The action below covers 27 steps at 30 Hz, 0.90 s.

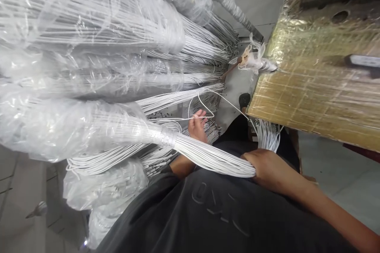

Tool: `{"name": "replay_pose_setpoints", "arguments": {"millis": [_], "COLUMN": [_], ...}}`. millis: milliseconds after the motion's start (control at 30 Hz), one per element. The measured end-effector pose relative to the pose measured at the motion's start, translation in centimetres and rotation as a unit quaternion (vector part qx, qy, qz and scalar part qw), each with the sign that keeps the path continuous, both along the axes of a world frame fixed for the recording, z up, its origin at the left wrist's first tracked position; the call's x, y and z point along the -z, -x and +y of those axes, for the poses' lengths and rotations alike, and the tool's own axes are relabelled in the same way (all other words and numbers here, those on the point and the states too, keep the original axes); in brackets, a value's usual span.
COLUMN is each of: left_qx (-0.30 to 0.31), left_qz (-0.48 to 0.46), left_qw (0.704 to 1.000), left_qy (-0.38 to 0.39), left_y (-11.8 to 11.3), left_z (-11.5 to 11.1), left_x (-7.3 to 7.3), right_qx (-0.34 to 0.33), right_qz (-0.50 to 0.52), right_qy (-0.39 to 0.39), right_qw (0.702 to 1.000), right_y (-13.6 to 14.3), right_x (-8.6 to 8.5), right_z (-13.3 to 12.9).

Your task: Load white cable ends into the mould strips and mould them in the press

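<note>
My right hand (263, 164) is closed round a thick bundle of white wires (213, 156). The bundle runs left out of a clear plastic wrap (118, 128), and its loose ends hang beyond my fist. Behind the bundle, my left hand (197, 127) has its fingers curled at a single thin white wire (172, 119). This wire bends into a loop just past my fingertips. The bundle hides my left wrist.
More plastic-wrapped wire bundles (166, 31) lie stacked at the left and top. A box wrapped in clear film (311, 87) juts in from the right. A plastic-wrapped rod (228, 2) stands at the top, above the grey floor (332, 178).
</note>
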<state>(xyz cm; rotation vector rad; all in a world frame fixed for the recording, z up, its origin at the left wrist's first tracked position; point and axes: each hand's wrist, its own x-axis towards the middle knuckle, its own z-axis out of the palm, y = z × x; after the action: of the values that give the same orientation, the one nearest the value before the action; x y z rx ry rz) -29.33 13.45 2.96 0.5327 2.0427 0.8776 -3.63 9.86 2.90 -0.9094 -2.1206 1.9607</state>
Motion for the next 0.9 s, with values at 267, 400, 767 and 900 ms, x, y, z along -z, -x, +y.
{"name": "replay_pose_setpoints", "arguments": {"millis": [267, 400, 767, 900], "left_qx": [0.088, -0.002, -0.111, -0.126], "left_qz": [0.032, 0.071, -0.260, -0.286], "left_qw": [0.994, 0.997, 0.913, 0.906], "left_qy": [0.051, 0.043, 0.293, 0.284], "left_y": [-2.6, -2.2, -8.4, -10.5], "left_z": [-3.0, -3.6, -1.0, 0.1], "left_x": [4.2, 4.7, 17.1, 20.6], "right_qx": [0.014, 0.043, 0.097, 0.132], "right_qz": [-0.012, -0.028, -0.006, 0.014], "right_qy": [-0.008, -0.026, -0.075, -0.085], "right_qw": [1.000, 0.998, 0.992, 0.988], "right_y": [-0.2, -0.6, -1.6, -1.7], "right_x": [-0.7, -1.6, -3.2, -3.9], "right_z": [-0.4, -0.8, -1.7, -2.0]}}
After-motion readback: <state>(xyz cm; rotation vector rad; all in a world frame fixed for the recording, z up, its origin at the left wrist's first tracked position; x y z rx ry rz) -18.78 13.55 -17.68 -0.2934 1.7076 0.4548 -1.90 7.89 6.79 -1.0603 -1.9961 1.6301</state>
